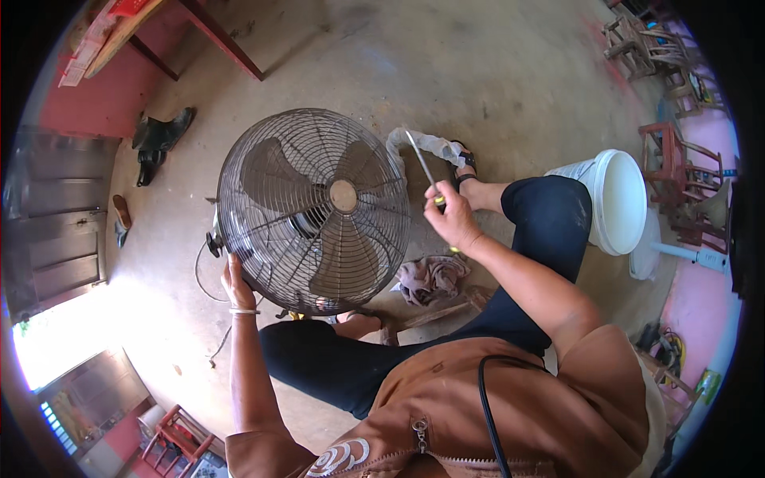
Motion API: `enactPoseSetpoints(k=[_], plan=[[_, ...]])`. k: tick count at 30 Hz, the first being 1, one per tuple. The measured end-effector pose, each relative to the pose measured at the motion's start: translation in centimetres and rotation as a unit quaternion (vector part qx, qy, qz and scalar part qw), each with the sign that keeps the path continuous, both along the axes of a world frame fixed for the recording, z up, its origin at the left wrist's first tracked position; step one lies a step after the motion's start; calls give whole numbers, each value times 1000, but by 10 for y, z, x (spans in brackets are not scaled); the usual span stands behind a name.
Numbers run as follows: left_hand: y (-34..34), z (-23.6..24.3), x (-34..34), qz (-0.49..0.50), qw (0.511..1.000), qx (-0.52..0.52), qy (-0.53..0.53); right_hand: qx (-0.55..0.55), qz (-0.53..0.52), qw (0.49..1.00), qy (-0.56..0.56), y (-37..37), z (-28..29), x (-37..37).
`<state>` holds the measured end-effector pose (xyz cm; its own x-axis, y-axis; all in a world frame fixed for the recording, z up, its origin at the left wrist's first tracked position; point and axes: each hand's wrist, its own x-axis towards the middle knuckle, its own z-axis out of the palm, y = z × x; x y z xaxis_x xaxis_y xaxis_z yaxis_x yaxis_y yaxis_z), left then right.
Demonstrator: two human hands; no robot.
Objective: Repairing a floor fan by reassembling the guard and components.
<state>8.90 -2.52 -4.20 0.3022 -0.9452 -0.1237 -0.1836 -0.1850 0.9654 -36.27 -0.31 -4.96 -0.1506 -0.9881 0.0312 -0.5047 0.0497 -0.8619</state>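
Observation:
A large round fan (267, 227) with a dark wire cage, brown blades and a pale centre cap stands tilted before me. My left hand (238, 285) grips its lower left side, some of the fingers hidden by the cage. In my closed right hand (454, 219) is a screwdriver (422, 159), its metal shaft pointing up and away and its black-and-yellow handle mostly covered by my fingers. The tip is in the air to the right of the cage, apart from it. A dark knob (213, 244) sticks out at the fan's left.
Crumpled clear plastic (430, 142) lies by my right foot, and a bunched cloth (433, 279) near the fan's lower right. A white bucket (621, 201) stands beside my right knee. Black boots (163, 137) are at far left, under a red-legged table (223, 38); wooden chairs (673, 155) line the right.

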Motion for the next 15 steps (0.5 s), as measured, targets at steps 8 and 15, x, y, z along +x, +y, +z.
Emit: enactPoseSetpoints(k=[8,15], plan=[[33,-60,41,112,980,113,121,305,-24,927,216,42,-125,-51],[49,-76,58,47,965,153,209,286,-5,907,310,52,-205,-48]])
